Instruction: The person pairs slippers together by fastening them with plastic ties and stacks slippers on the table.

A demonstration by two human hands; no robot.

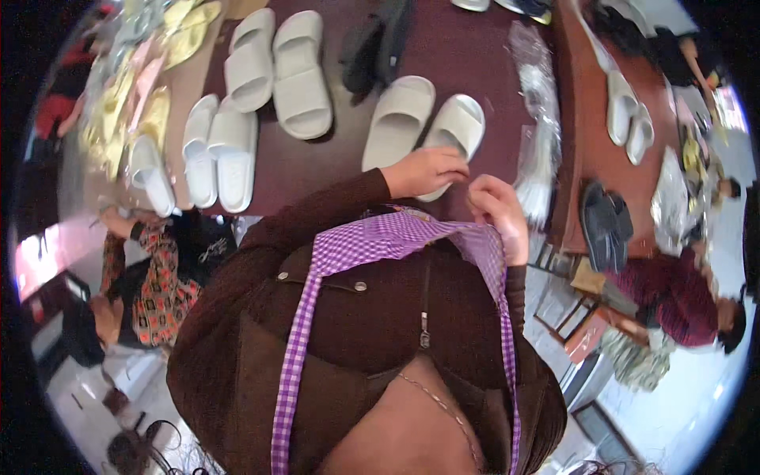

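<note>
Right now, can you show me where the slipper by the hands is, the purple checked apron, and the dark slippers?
Cream slipper (pixel 455 127): head view, on its strap.
Purple checked apron (pixel 380 237): head view, on its top band.
Dark slippers (pixel 606 226): head view, on the upper side of the pair.

You are standing in a footwear workshop or packing room. The dark maroon worktop (pixel 475 55) in front of you carries pairs of pale slide sandals (pixel 277 71) at eleven and twelve o'clock, with dark ones (pixel 376 43) between them. Clear plastic bags (pixel 538 119) lie in a heap at one o'clock. At two o'clock a second, reddish worktop (pixel 586 134) bears more sandals (pixel 629 119). Other people (pixel 673 293) sit working at three and nine o'clock.
</note>
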